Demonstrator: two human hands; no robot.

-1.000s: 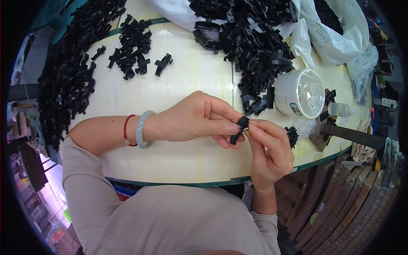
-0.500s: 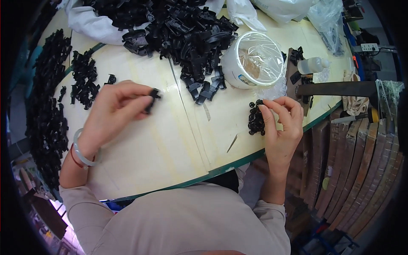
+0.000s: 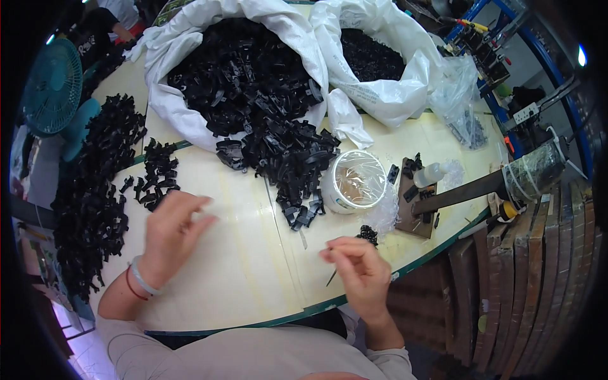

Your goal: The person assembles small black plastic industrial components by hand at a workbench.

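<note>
My left hand [image 3: 175,231] is raised over the left of the table, thumb and fingers apart, with nothing in it. It is nearest to a small heap of black plastic clips [image 3: 160,171]. My right hand [image 3: 364,273] is pinched near the table's front edge; a dark speck shows at its fingertips, too small to name. Just behind it lies a little pile of small round black pieces [image 3: 367,235], partly hidden by the hand. A thin dark sliver [image 3: 330,277] lies beside the right hand.
A white sack [image 3: 168,101] spills black plastic parts [image 3: 291,152] onto the table. Behind the pile stands another white sack [image 3: 405,95]. A white tub [image 3: 329,190] covered in clear film, a small bottle [image 3: 430,174] and a metal bar [image 3: 459,197] are at right. More parts [image 3: 95,196] line the left.
The black clip has left my left hand, whose fingers have opened. My right hand has moved off the small round pieces, leftward and toward me. The view has tilted up, showing the sacks.
</note>
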